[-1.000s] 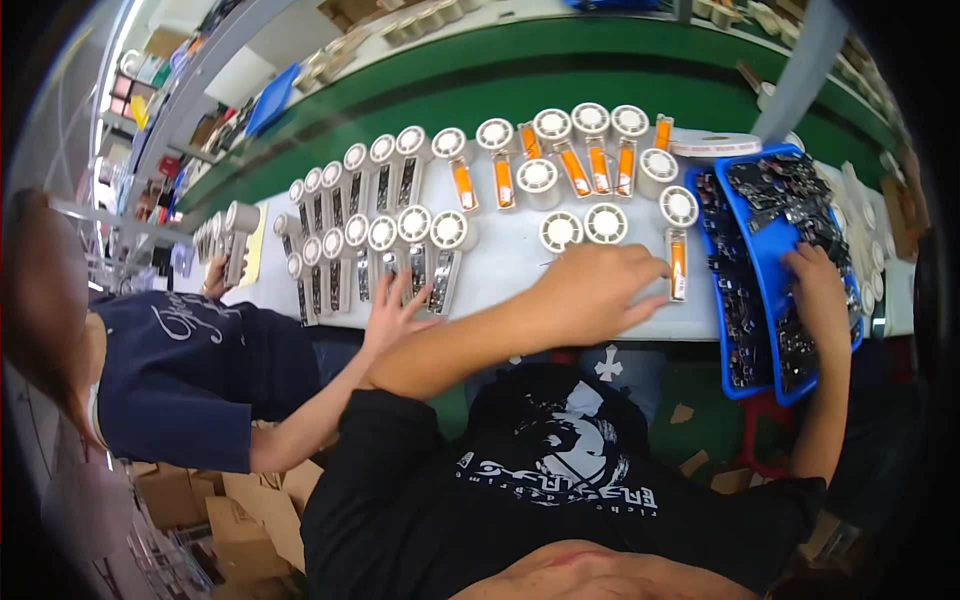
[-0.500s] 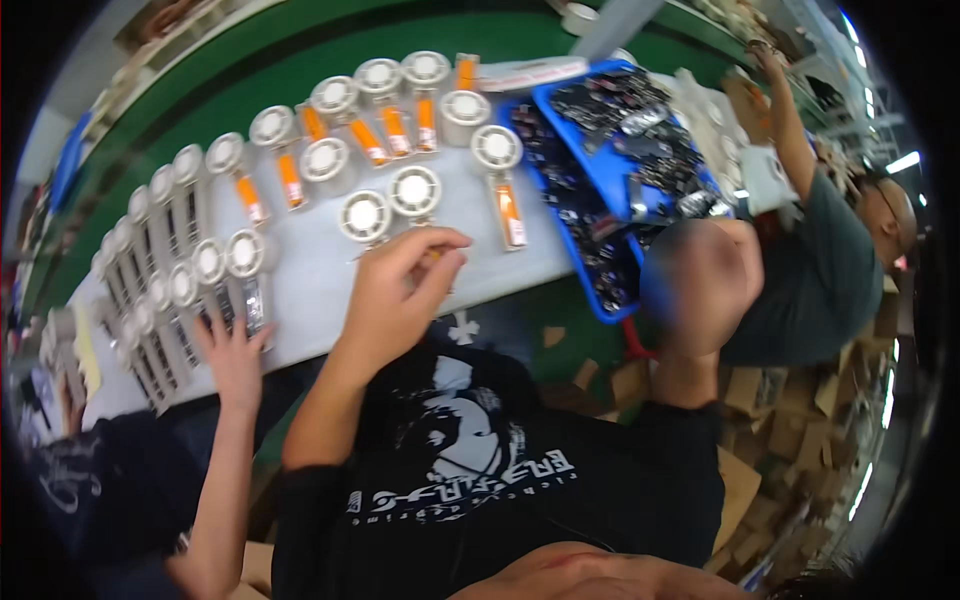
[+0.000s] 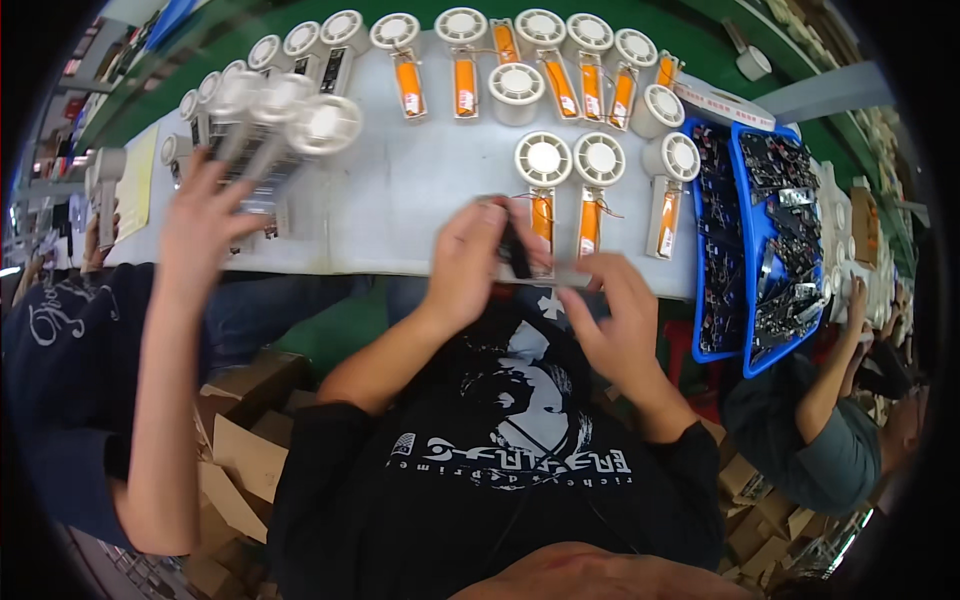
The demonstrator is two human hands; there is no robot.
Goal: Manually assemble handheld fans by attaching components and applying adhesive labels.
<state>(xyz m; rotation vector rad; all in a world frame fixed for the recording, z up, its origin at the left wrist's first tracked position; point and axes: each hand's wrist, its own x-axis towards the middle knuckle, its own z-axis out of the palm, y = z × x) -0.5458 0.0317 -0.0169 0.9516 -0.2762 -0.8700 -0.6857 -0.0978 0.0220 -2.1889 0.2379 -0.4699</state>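
Observation:
My left hand is closed on a small dark strip, apparently a circuit board, over the near edge of the table. Beside it my right hand has thumb and fingers apart, with nothing visible between them. Just beyond my hands lie white handheld-fan bodies, each with a round grilled head and an open handle. One fan body is partly covered by my left hand and the strip. Another fan body, with an orange battery in its handle, lies to its right. A further fan body sits near the trays.
Two blue trays, a left one and a right one, hold many small dark boards. More fan bodies line the white table's far side. At left, a co-worker's hand is at several blurred fan bodies. Cardboard boxes lie below.
My right hand has come from the trays to beside my left hand. A dark strip now shows in my left hand. The view has swung right, and the co-worker's fan bodies are lifted or shifting.

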